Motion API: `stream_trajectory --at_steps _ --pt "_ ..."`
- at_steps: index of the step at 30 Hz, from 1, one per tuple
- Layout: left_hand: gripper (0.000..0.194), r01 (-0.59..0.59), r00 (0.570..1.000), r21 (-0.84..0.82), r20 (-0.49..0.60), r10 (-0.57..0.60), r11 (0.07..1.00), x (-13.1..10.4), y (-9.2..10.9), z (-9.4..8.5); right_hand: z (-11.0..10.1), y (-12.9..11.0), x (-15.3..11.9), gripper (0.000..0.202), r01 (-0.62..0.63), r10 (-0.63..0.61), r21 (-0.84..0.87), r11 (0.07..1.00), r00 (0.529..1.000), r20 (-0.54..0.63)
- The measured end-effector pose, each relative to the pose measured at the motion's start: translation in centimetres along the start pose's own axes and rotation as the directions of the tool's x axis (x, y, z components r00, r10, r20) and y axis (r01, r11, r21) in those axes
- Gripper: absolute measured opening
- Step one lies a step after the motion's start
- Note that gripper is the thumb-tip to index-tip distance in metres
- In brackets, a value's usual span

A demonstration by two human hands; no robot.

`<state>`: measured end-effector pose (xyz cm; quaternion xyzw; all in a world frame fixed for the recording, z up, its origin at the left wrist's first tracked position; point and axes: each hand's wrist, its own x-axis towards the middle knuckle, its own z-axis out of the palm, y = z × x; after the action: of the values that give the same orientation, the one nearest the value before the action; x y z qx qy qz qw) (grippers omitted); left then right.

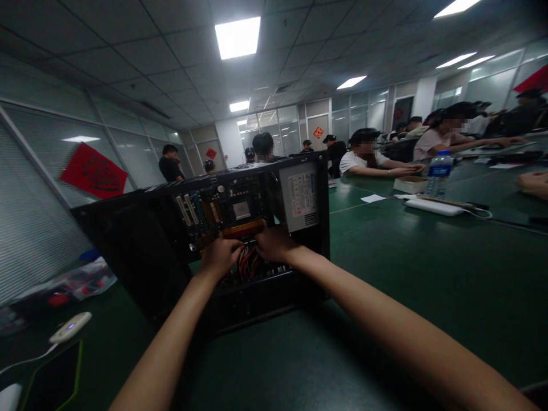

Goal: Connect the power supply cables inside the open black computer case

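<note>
A black computer case (pixel 252 308) stands on the table with its side open towards me. Inside it are a motherboard (pixel 231 197) with a square chip, a silver power supply (pixel 300 194) and a bundle of red, yellow and black cables (pixel 247 264). An orange-red memory module (pixel 244 229) runs across the board's lower part. My left hand (pixel 219 258) is closed at the module's left end, fingers curled. At its right end my right hand (pixel 276 244) is also closed, its fingertips partly hidden and dim. The cables hang between and below both hands.
At left lie plastic-bagged items (pixel 72 285), a white oval device (pixel 71 327) with a cable and a green-edged dark pad (pixel 53 377). To the right are a water bottle (pixel 439 174), a white power strip (pixel 434 206) and a small box (pixel 410 184). Several people sit beyond.
</note>
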<state>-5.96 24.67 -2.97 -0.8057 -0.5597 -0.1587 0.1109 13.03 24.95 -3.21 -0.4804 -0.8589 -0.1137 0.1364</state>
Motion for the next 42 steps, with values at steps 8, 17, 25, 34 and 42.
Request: stream_trajectory --at_steps 8,17,25,34,42 --pt "0.027 -0.017 1.0 0.018 0.013 0.017 1.0 0.05 0.01 0.13 -0.06 -0.06 0.05 0.029 -0.027 0.027 -0.002 1.0 0.999 0.037" --pt "0.028 -0.01 1.0 0.01 0.021 0.01 1.0 -0.02 0.24 0.0 0.42 0.16 0.26 0.031 -0.03 0.031 -0.007 1.0 0.999 0.043" --pt "0.027 0.01 1.0 0.064 0.027 -0.012 0.998 0.02 0.33 -0.03 0.78 0.33 0.32 0.031 -0.04 0.039 0.028 0.999 0.998 0.041" --pt "0.029 -0.005 1.0 0.109 0.005 0.004 0.994 0.07 0.18 0.28 0.76 0.36 0.4 0.028 -0.048 0.047 0.045 0.998 0.999 0.024" --pt "0.028 0.005 1.0 0.092 0.011 -0.006 0.996 0.1 0.34 0.25 0.44 0.35 0.33 0.032 -0.044 0.043 0.024 0.999 0.998 0.043"
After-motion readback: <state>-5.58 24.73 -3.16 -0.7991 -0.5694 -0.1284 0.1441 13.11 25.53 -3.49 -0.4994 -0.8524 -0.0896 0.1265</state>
